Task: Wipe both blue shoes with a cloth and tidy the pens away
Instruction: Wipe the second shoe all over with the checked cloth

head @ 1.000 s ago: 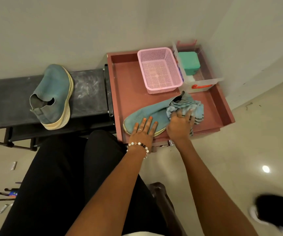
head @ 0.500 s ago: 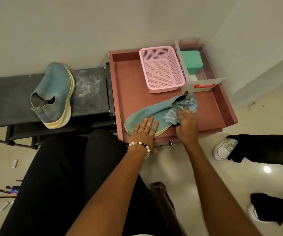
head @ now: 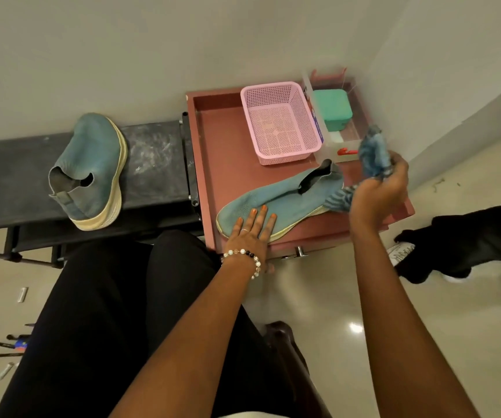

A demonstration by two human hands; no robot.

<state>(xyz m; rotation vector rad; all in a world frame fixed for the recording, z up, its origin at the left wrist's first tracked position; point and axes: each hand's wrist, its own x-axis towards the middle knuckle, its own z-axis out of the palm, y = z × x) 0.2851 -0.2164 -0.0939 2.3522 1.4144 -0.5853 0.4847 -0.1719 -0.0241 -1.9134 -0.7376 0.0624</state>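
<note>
Where leg blocks view, pens (head: pixel 7 348) partly hidden.

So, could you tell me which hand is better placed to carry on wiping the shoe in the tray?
Probably the right hand: it grips the cloth beside the shoe, while the left hand lies flat on its toe.

Head view | we look steeply down from above our lap | left hand (head: pixel 253 227) close below | tray (head: pixel 213 152) just beyond it.
</note>
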